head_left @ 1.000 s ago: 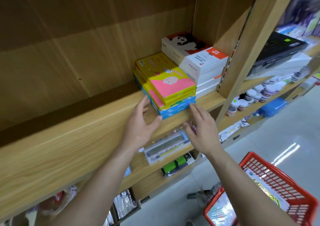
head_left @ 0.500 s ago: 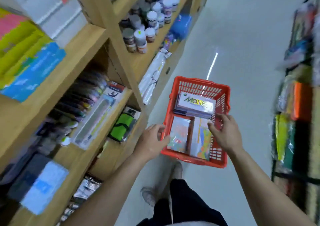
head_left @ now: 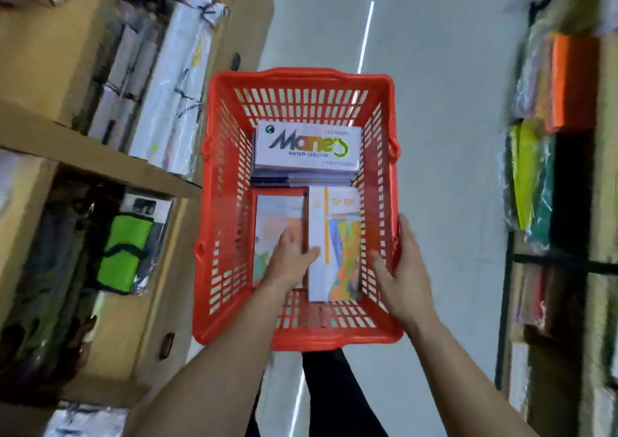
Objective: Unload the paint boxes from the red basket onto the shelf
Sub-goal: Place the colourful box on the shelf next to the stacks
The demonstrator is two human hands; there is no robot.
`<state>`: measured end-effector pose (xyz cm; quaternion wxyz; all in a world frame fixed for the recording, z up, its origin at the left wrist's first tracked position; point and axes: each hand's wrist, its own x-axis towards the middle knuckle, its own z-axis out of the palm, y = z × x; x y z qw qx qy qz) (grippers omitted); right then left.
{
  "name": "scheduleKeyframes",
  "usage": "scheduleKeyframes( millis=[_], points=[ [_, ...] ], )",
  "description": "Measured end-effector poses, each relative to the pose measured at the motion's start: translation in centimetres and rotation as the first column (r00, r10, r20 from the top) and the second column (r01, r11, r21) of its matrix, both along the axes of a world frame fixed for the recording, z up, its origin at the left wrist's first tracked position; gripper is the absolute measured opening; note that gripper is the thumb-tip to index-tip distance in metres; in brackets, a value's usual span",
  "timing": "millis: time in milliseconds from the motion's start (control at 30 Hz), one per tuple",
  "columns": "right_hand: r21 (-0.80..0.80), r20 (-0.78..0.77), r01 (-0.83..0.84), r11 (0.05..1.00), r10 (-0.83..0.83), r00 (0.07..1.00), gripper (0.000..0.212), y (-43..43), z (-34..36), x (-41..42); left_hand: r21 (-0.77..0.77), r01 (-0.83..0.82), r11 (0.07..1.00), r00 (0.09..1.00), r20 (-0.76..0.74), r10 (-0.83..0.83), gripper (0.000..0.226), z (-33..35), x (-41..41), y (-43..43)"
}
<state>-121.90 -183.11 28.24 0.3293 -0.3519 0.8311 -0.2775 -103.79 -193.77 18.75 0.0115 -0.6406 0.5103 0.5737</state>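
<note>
Fingers of left hand touch paint boxes; right hand straddles basket rim.

Off the shelf, your left hand now reaches the paint boxes in the red basket, your right hand its right wall.

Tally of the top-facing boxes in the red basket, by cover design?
Marie's box: 1 (tops a stack, depth unclear)
Pastel box: 1
Multicolour box: 1
Total: 3, all in the basket
</note>
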Motion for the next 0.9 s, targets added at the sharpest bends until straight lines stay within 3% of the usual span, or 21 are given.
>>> scheduleKeyframes(
  millis=[100,167,267,433,533,700,900],
  points=[
    [-0.031,0.060,0.067,0.997,-0.065,0.996,0.071,0.1,-0.7,0.4,-0.050,0.115,0.992,0.993,0.021,-0.114,0.074,-2.8,-1.1,0.0],
    [-0.007,0.050,0.076,0.997,-0.076,0.996,0.073,0.2,-0.9,0.4,-0.044,0.168,0.985,0.986,0.031,-0.167,0.084,-3.2,-2.1,0.3],
    [0.003,0.033,0.048,0.999,-0.049,0.998,0.075,0.5,-1.3,0.3,0.048,0.115,0.992,0.992,-0.050,-0.113,0.099,-3.1,-3.0,0.7],
    [0.041,0.016,0.048,0.998,-0.049,0.999,0.077,0.5,-1.1,0.5,0.093,-0.016,0.996,0.999,-0.040,0.020,0.080,-2.6,-3.2,0.2],
    [0.057,0.010,0.044,0.997,-0.045,0.999,0.076,0.5,-1.0,0.7,0.113,-0.087,0.990,0.994,-0.051,0.093,0.083,-2.3,-3.1,0.0],
    [0.072,-0.013,0.054,0.996,-0.053,0.999,0.075,0.4,-0.9,0.9,0.078,0.036,0.996,0.991,-0.130,-0.026,0.105,-0.9,-3.5,0.4],
    [0.142,-0.041,0.029,0.989,-0.023,0.999,0.075,-0.2,0.8,0.9,0.008,0.049,0.999,0.980,-0.194,-0.046,0.080,4.2,-2.1,-0.6]
  ],
)
